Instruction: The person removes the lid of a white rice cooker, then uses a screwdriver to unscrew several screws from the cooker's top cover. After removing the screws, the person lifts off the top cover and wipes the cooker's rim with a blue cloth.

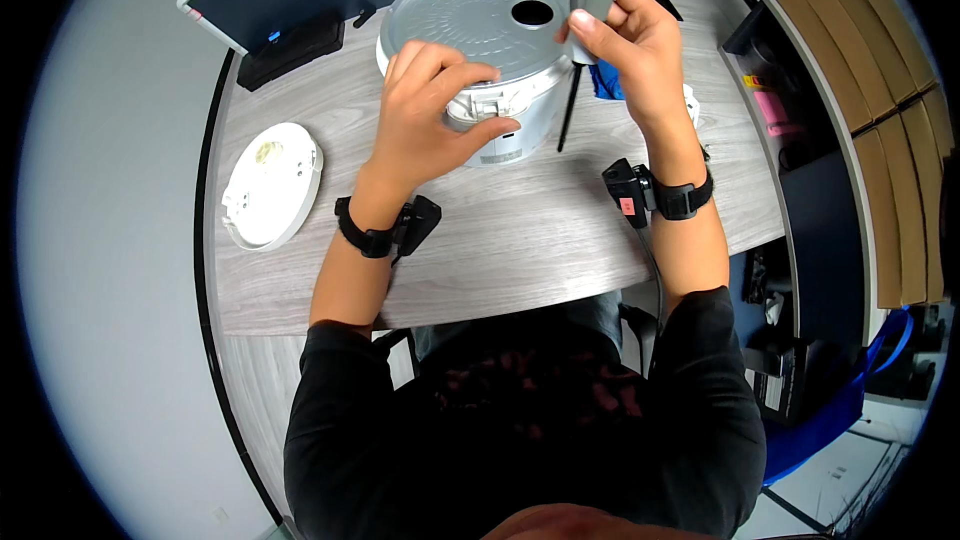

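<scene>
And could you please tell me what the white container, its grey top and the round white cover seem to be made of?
White container: likely satin-finished plastic, judging by its moulded, latch-like front. Grey top: smooth and shiny, plastic or perhaps metal; its reflections alone don't settle it. Round white cover: probably glossy plastic, with a moulded-looking edge.

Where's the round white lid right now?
Head view, left side: the round white lid lies on the grey wood-grain desk, left of the left hand and apart from the grey-topped white bucket.
</scene>
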`<act>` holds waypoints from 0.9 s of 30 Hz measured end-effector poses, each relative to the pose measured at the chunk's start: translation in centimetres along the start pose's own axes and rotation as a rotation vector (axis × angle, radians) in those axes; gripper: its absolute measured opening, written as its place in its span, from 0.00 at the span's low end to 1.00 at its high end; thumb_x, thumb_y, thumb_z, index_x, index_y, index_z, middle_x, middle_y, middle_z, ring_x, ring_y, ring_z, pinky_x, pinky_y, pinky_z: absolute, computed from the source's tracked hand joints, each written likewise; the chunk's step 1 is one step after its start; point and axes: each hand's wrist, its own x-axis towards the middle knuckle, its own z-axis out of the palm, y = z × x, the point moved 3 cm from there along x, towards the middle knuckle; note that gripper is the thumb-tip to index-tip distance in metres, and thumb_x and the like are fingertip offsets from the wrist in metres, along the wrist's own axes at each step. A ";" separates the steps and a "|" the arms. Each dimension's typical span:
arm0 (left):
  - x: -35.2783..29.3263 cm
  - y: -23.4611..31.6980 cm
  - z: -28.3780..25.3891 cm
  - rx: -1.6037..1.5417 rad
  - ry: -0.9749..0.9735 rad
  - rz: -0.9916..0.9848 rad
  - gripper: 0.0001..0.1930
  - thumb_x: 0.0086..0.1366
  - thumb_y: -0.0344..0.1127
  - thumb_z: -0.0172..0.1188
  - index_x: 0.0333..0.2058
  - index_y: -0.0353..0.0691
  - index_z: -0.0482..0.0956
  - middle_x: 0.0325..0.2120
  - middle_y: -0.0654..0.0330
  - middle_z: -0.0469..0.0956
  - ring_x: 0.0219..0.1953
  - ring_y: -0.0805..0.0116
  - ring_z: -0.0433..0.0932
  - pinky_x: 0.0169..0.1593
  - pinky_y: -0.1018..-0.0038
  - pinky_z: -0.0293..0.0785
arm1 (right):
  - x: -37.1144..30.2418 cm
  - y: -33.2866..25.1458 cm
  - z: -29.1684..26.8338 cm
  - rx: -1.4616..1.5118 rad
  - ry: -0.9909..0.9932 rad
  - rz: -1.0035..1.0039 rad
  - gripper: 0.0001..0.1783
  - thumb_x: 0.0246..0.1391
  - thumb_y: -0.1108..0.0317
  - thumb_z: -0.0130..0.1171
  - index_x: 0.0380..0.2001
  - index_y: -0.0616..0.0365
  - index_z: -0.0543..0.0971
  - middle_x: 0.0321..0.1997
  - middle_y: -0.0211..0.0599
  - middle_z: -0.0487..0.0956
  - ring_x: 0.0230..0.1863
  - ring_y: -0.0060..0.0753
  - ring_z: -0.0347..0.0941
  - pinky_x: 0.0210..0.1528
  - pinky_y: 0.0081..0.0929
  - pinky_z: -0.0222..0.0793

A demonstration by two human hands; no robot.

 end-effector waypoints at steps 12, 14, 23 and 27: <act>2.1 2.7 -0.6 -0.062 -0.161 -0.128 0.16 0.54 0.37 0.74 0.42 0.41 0.84 0.33 0.63 0.77 0.39 0.62 0.74 0.44 0.67 0.69 | 3.2 -4.3 3.0 0.178 0.070 -0.074 0.13 0.59 0.78 0.64 0.47 0.65 0.77 0.31 0.25 0.80 0.29 0.11 0.71 0.31 0.12 0.66; 2.6 2.0 -0.5 -0.237 -0.152 -0.200 0.12 0.60 0.34 0.69 0.43 0.39 0.84 0.32 0.61 0.79 0.37 0.61 0.75 0.43 0.67 0.70 | 3.9 -4.5 3.4 0.160 0.080 -0.094 0.13 0.59 0.78 0.64 0.47 0.65 0.77 0.31 0.24 0.80 0.28 0.09 0.70 0.30 0.11 0.64; 2.6 1.1 0.9 -0.194 -0.004 -0.240 0.07 0.69 0.30 0.59 0.40 0.37 0.85 0.24 0.59 0.80 0.27 0.64 0.75 0.33 0.69 0.71 | 5.2 -4.1 4.6 0.137 0.074 -0.124 0.15 0.57 0.77 0.66 0.48 0.65 0.78 0.30 0.20 0.78 0.28 0.07 0.67 0.28 0.10 0.62; 2.8 1.3 0.8 -0.162 -0.022 -0.250 0.07 0.68 0.30 0.60 0.39 0.37 0.86 0.24 0.60 0.80 0.27 0.65 0.75 0.32 0.70 0.70 | 5.3 -4.0 4.6 0.134 0.068 -0.126 0.16 0.57 0.77 0.66 0.49 0.65 0.78 0.31 0.20 0.78 0.28 0.07 0.67 0.29 0.09 0.62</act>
